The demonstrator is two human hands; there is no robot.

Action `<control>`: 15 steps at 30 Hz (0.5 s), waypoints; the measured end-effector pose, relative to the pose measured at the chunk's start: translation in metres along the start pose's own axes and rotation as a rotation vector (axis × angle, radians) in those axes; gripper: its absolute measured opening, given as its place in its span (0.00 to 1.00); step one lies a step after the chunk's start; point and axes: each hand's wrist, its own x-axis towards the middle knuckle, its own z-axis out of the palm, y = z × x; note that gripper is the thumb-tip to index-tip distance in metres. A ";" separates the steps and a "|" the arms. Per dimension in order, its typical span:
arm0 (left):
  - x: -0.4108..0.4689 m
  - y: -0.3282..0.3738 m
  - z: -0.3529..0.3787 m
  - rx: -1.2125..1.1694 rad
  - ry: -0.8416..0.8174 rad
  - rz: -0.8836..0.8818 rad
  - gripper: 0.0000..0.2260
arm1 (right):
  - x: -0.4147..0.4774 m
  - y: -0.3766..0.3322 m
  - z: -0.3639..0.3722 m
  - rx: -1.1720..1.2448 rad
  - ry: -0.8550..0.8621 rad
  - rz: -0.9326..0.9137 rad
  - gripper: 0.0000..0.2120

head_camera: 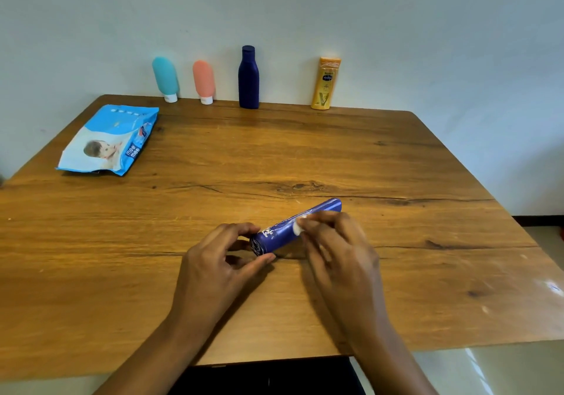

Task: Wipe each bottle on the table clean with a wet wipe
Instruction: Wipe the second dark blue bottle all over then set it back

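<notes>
The words "mee mee" are printed on the blue wipes pack (106, 141) lying at the far left of the desk (396, 165). White lettering on the blue bottle (283, 232) is too blurred to be read. This bottle is laid on its side near the desk's centre. Its near end is grasped by the grip of the left hand (219, 260), and a small white wet wipe (297, 226) is pinched against its side by the grip of the right hand (338, 251).

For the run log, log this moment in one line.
step: wiping blue bottle | left hand: grips its end | right hand: pinches wet wipe on it | standing: four bottles
</notes>
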 end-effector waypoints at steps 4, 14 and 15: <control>-0.001 -0.004 -0.001 -0.059 0.035 0.042 0.20 | -0.010 -0.022 0.012 -0.111 -0.195 -0.101 0.13; -0.001 -0.002 0.000 -0.016 -0.031 0.045 0.22 | -0.001 -0.032 0.017 -0.285 -0.253 -0.015 0.16; -0.001 -0.001 0.000 -0.014 -0.040 0.055 0.22 | -0.003 -0.034 0.018 -0.284 -0.281 -0.043 0.16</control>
